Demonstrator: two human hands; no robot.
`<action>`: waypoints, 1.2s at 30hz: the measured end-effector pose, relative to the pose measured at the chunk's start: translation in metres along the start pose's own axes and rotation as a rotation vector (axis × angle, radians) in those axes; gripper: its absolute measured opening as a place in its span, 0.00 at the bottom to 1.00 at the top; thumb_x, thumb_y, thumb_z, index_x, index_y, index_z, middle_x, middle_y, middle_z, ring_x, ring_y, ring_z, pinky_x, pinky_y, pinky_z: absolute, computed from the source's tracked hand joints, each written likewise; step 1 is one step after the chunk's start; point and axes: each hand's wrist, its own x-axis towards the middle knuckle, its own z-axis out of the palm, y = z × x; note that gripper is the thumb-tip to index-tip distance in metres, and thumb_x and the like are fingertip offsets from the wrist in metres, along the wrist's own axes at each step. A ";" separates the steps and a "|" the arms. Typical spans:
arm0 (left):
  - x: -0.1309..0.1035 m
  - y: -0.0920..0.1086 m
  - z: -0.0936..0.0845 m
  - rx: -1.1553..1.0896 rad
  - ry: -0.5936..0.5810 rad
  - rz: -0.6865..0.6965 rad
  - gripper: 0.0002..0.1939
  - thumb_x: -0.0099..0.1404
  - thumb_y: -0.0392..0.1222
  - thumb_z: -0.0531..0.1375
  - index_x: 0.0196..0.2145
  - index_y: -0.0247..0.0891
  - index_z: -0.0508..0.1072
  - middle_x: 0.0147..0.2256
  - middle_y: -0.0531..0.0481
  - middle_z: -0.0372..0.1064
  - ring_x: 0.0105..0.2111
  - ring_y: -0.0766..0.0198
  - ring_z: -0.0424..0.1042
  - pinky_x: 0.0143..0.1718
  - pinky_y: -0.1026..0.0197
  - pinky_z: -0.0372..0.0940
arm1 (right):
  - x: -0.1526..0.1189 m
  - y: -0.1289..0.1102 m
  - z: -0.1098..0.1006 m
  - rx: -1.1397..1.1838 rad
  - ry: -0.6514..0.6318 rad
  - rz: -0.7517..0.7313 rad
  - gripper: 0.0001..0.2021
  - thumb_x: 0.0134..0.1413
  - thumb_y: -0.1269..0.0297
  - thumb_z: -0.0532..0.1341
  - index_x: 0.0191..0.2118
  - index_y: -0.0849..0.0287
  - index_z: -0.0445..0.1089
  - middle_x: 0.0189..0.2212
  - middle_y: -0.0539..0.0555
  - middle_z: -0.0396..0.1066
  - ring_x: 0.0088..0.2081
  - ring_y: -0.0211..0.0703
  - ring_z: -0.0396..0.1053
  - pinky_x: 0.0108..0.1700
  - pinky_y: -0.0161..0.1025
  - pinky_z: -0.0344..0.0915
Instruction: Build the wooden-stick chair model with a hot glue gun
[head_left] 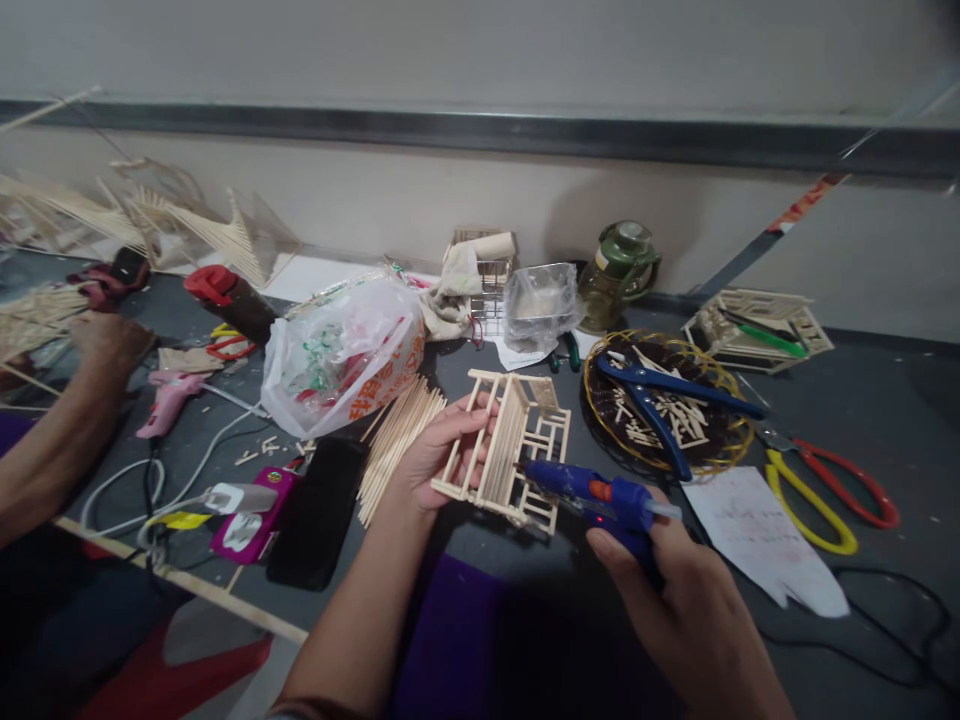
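Note:
A small frame model of thin wooden sticks [504, 455] is held up over the table by my left hand [442, 450], whose fingers are wrapped around its left side. My right hand [675, 580] is closed around a blue glue gun [600, 490]. The gun's dark nozzle points left and reaches the middle of the stick model; whether it touches cannot be made out. A clear glue stick pokes out of the gun's back end. Left of the model lies a bundle of loose wooden sticks [394, 445], partly behind my left wrist.
A basket [592, 425] holds cut stick pieces and blue pliers. Red-and-yellow scissors [832, 490] lie beside a torn paper [757, 540]. Leftward are a black phone [319, 510], magenta power strip [259, 510], plastic bag [345, 350], pink glue gun [169, 395], and another person's arm [75, 420].

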 end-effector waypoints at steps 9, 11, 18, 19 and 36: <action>0.000 0.000 -0.002 0.005 0.001 -0.001 0.10 0.56 0.34 0.66 0.36 0.35 0.72 0.27 0.54 0.70 0.19 0.73 0.69 0.21 0.72 0.69 | 0.004 -0.003 -0.001 0.094 -0.067 0.058 0.14 0.62 0.52 0.53 0.42 0.56 0.68 0.33 0.57 0.78 0.29 0.48 0.76 0.29 0.38 0.71; 0.000 0.000 -0.002 0.004 -0.002 -0.006 0.10 0.56 0.34 0.66 0.36 0.35 0.72 0.27 0.54 0.70 0.18 0.73 0.69 0.20 0.72 0.68 | 0.004 -0.003 -0.001 0.098 -0.076 0.048 0.15 0.62 0.51 0.53 0.43 0.56 0.68 0.33 0.57 0.78 0.31 0.49 0.77 0.30 0.39 0.71; 0.000 0.000 -0.001 -0.003 -0.011 0.000 0.11 0.55 0.34 0.66 0.36 0.34 0.71 0.27 0.54 0.70 0.18 0.74 0.69 0.19 0.72 0.68 | 0.000 -0.004 -0.002 0.005 0.002 -0.017 0.11 0.63 0.53 0.54 0.42 0.55 0.65 0.30 0.55 0.76 0.28 0.48 0.75 0.28 0.39 0.67; 0.000 0.000 -0.001 -0.004 -0.011 0.002 0.11 0.55 0.34 0.67 0.36 0.35 0.71 0.27 0.54 0.70 0.18 0.73 0.69 0.19 0.72 0.68 | -0.001 -0.004 -0.002 -0.013 0.012 -0.038 0.11 0.63 0.53 0.54 0.42 0.54 0.64 0.29 0.55 0.75 0.28 0.48 0.74 0.27 0.39 0.67; -0.002 0.001 -0.003 0.013 -0.043 0.016 0.10 0.56 0.35 0.66 0.36 0.36 0.71 0.27 0.54 0.69 0.17 0.74 0.68 0.16 0.74 0.64 | -0.001 -0.006 -0.006 -0.109 0.041 -0.152 0.17 0.66 0.57 0.54 0.56 0.57 0.59 0.31 0.54 0.74 0.24 0.44 0.69 0.28 0.39 0.65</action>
